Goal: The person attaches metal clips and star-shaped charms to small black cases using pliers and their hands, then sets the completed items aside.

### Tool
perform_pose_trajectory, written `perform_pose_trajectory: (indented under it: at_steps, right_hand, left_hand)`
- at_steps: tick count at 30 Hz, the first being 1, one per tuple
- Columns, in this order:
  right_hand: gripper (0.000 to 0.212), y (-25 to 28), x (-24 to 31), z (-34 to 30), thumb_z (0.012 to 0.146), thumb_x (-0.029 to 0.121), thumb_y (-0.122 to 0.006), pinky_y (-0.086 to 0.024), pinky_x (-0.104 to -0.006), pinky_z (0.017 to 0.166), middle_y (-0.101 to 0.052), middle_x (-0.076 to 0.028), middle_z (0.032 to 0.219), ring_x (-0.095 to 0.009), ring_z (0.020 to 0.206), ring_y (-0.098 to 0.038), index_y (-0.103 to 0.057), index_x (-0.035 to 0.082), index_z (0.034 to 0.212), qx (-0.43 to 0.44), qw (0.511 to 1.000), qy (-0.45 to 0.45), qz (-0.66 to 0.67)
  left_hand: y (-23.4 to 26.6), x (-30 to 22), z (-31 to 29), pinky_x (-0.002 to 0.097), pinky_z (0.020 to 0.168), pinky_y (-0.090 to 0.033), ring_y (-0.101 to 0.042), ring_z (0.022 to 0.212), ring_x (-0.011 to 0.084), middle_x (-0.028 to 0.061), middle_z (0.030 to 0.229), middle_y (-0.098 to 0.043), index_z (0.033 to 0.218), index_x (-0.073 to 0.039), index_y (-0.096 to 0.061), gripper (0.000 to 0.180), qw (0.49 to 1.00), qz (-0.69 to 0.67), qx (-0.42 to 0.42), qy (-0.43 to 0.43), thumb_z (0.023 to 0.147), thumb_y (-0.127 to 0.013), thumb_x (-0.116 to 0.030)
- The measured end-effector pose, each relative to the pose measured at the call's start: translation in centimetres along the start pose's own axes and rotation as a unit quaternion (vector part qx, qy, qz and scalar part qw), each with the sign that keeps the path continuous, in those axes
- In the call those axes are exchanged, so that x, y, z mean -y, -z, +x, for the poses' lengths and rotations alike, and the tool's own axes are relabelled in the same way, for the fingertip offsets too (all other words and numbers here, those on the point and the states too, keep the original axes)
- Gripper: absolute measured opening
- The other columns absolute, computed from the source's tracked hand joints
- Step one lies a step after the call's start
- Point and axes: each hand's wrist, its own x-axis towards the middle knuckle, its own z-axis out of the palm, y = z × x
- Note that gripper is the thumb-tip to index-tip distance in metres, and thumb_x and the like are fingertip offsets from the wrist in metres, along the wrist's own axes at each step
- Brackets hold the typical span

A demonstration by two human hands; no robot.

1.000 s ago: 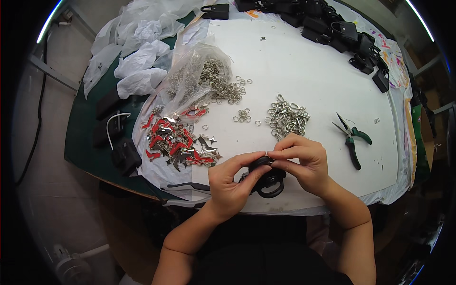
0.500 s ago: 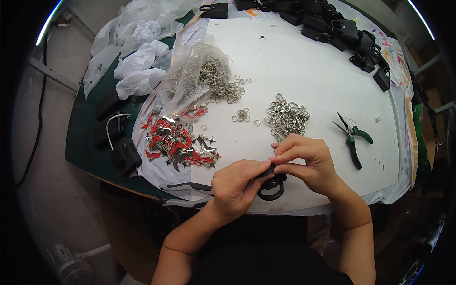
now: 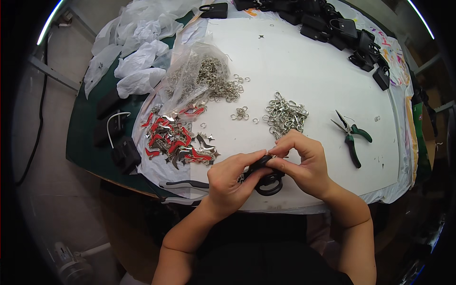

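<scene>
Nearest, both bare hands meet over the near edge of the white board on the green tabletop. The left hand grasps a black piece between thumb and fingers; a round loop hangs from its near side. The fingers of the right hand pinch the upper end of the same piece; whether something small sits between them too, I cannot tell. The piece is between the hands, its middle partly hidden by them.

Just left of the left hand, a tool shows two grey-and-black handles. Farther up on that side lies a heap of charms, red, dark and silver. Beyond the right hand is a pile of metal clasps, with a few rings to its left. On the right lie green-handled pliers, jaws apart. Farther off, a clear bag spills more rings, and white bags crumple at the left. Farthest, small black bags crowd the upper right edge.
</scene>
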Motion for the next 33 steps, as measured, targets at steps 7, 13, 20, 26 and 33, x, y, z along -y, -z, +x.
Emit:
perform_pose_trajectory:
  at_steps: [7, 13, 20, 26, 33]
  right_hand:
    - [0.009, 0.5, -0.8, -0.1, 0.088, 0.006, -0.071, -0.047, -0.0228, 0.073, -0.066, -0.002, 0.087, -0.007, 0.081, -0.059, -0.067, 0.001, 0.093, -0.069, 0.964, -0.146, 0.213]
    - [0.012, 1.1, -0.4, -0.2, 0.089, 0.009, -0.07, -0.05, -0.0232, 0.078, -0.067, -0.004, 0.09, -0.008, 0.084, -0.062, -0.066, 0.0, 0.097, 0.002, 0.923, -0.187, 0.335]
    - [0.016, 1.5, 0.2, -0.7, 0.083, 0.004, -0.074, -0.051, -0.026, 0.078, -0.066, -0.007, 0.089, -0.013, 0.084, -0.064, -0.067, -0.002, 0.096, 0.037, 0.903, -0.197, 0.379]
    - [0.012, 1.7, 0.9, -0.5, 0.078, 0.001, -0.077, -0.049, -0.0267, 0.072, -0.065, -0.009, 0.086, -0.014, 0.079, -0.062, -0.068, -0.002, 0.086, 0.083, 0.891, -0.222, 0.387]
    - [0.015, 1.5, 1.5, -0.7, 0.072, 0.0, -0.081, -0.044, -0.028, 0.071, -0.065, -0.007, 0.08, -0.016, 0.077, -0.058, -0.067, 0.001, 0.078, 0.087, 0.912, -0.189, 0.354]
  left_hand:
    - [-0.4, -1.0, -0.1, 0.0272, 0.088, -0.052, -0.068, 0.096, 0.015, 0.0114, 0.106, -0.072, 0.117, 0.004, -0.063, 0.028, 0.944, -0.258, 0.016, 0.207, 0.09, -0.067, -0.002]
    - [0.6, -3.4, 0.8, 0.024, 0.07, -0.055, -0.07, 0.077, 0.0127, 0.0108, 0.087, -0.074, 0.103, 0.006, -0.069, 0.016, 0.971, -0.185, -0.011, 0.151, 0.089, -0.067, -0.002]
    - [1.5, -5.5, 1.0, 0.017, 0.054, -0.041, -0.054, 0.06, 0.0023, 0.0083, 0.084, -0.073, 0.098, 0.006, -0.07, 0.011, 0.949, -0.236, 0.0, 0.21, 0.09, -0.064, 0.001]
    - [1.9, -5.9, 0.6, 0.0189, 0.058, -0.048, -0.063, 0.067, 0.0057, 0.0092, 0.084, -0.074, 0.095, 0.007, -0.07, 0.01, 0.951, -0.236, 0.016, 0.198, 0.088, -0.065, 0.001]
    - [2.7, -6.5, 1.0, 0.0207, 0.06, -0.05, -0.065, 0.066, 0.008, 0.0099, 0.08, -0.074, 0.09, 0.006, -0.072, 0.008, 0.957, -0.213, 0.031, 0.193, 0.085, -0.068, 0.001]
